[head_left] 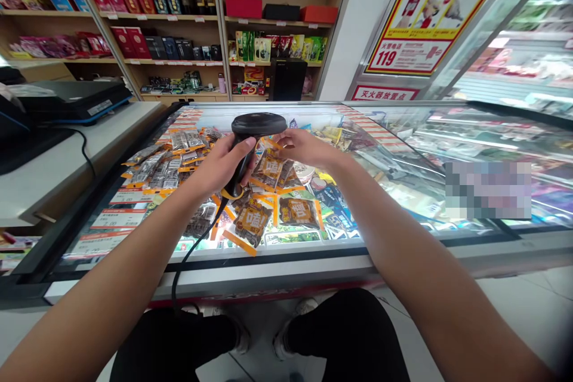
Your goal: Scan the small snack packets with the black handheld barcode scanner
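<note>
Black scanner (pixel 258 124), one, in left hand (pixel 226 162); one packet (pixel 270 168) in right hand (pixel 305 147).

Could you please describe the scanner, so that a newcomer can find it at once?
Look for the long glass-topped case; packets with orange edges lie in a heap on it. Over them, the left hand holds the scanner. Unlike the flat, shiny packets around it, it has a wide, black, rounded head and a dark cord running down.

Black trousers (pixel 351 340), whitish shoes (pixel 307 307)
</note>
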Tool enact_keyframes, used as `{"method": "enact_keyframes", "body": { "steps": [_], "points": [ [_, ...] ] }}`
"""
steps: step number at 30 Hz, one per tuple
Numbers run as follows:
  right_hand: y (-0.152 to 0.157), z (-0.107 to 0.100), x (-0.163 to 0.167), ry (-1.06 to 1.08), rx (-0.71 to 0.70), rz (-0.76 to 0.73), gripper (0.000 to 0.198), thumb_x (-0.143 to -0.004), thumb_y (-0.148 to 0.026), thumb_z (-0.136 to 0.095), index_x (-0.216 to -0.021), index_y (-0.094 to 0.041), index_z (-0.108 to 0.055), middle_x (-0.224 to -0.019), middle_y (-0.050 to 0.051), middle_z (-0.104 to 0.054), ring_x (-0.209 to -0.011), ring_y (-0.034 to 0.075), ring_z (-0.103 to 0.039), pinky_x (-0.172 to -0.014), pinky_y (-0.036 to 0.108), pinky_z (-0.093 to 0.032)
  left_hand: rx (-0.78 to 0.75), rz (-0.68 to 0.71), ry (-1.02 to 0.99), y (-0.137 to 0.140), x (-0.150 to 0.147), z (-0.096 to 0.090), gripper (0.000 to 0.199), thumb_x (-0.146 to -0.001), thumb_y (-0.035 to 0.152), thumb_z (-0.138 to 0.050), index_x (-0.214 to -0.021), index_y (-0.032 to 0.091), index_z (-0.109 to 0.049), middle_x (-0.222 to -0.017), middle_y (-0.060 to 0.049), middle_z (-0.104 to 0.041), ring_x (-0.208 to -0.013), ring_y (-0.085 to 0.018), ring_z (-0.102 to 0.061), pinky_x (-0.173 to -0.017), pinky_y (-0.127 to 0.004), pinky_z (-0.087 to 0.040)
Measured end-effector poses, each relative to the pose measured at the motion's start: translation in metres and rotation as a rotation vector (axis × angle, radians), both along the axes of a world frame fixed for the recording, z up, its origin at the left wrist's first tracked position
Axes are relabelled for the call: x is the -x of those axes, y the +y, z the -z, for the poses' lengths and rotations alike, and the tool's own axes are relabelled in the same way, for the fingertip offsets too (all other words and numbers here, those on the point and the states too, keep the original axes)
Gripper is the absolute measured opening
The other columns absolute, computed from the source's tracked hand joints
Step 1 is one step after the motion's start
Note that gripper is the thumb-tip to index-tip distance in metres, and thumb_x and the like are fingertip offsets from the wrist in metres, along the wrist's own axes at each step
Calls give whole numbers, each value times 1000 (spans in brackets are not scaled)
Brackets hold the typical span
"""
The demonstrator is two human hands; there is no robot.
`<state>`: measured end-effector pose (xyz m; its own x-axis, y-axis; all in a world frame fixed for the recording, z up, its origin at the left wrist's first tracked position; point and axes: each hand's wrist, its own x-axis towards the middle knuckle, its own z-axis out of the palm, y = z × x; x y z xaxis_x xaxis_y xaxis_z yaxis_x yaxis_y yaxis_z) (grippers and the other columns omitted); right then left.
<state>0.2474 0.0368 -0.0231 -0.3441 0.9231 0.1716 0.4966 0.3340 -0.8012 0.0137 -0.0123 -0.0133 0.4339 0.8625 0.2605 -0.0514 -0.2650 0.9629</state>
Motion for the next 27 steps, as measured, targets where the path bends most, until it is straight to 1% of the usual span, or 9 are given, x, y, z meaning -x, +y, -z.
{"method": "enact_keyframes", "body": {
  "steps": [2, 5, 7, 9, 11, 14, 19, 22, 27],
  "points": [
    [6, 1, -3, 195, 76, 37, 18, -78, -25, -69, -96, -24, -66, -89, 5, -71, -81, 22, -66, -71, 34, -55, 27, -1, -23, 1, 0, 0, 38, -89, 56, -64, -86, 20, -54, -64, 1, -61, -41, -10, -53, -41, -24, -39],
    [9, 1, -6, 392, 117, 123, 6, -75, -24, -64, -78, -24, -58, -70, 1, -59, -63, 17, -56, -62, 32, -52, 93, -8, -48, 1, 1, -1, 41, -89, 60, -61, -84, 19, -57, -61, 0, -61, -40, -11, -52, -41, -24, -38],
    [10, -2, -8, 495, 70, 148, 16, -74, -23, -62, -69, -25, -46, -68, -1, -52, -65, 17, -55, -64, 31, -52, 140, 7, -62, 1, 2, -2, 42, -88, 60, -61, -83, 19, -58, -62, -1, -61, -40, -10, -51, -40, -24, -37],
    [11, -6, -11, 566, -23, 169, 27, -75, -25, -61, -67, -26, -35, -70, 0, -50, -73, 18, -58, -68, 31, -54, 186, 56, -65, -1, 1, -3, 42, -88, 60, -63, -82, 19, -57, -63, -1, -61, -39, -10, -50, -40, -24, -36],
    [12, -10, -15, 581, -107, 203, 33, -78, -30, -61, -68, -26, -29, -74, 1, -51, -83, 20, -61, -72, 32, -55, 230, 123, -54, -4, 1, -2, 42, -88, 60, -63, -82, 18, -57, -63, 0, -59, -39, -9, -49, -40, -24, -36],
    [14, -14, -19, 564, -179, 244, 39, -83, -38, -60, -70, -26, -25, -78, 2, -50, -90, 21, -61, -77, 33, -55, 284, 221, -50, -8, -2, 1, 43, -90, 61, -61, -90, 18, -59, -64, 1, -60, -39, -10, -50, -41, -24, -39],
    [15, -14, -18, 580, -254, 223, 40, -84, -40, -59, -71, -25, -24, -77, 1, -47, -86, 19, -59, -76, 32, -54, 407, 365, -101, -15, -8, 7, 42, -93, 60, -59, -94, 18, -58, -66, 1, -59, -41, -10, -51, -44, -24, -41],
    [16, -12, -18, 556, -233, 232, 39, -82, -38, -60, -71, -25, -24, -78, 1, -47, -86, 19, -59, -74, 31, -53, 454, 392, -120, -16, -11, 9, 43, -92, 61, -59, -95, 18, -58, -67, 1, -58, -41, -10, -51, -44, -24, -41],
    [18, -10, -21, 603, -231, 197, 33, -79, -30, -58, -69, -25, -27, -76, 1, -45, -82, 17, -59, -74, 29, -53, 451, 389, -115, -16, -12, 13, 43, -93, 61, -58, -96, 18, -60, -67, 1, -58, -42, -10, -52, -42, -23, -38]
  ]
}}
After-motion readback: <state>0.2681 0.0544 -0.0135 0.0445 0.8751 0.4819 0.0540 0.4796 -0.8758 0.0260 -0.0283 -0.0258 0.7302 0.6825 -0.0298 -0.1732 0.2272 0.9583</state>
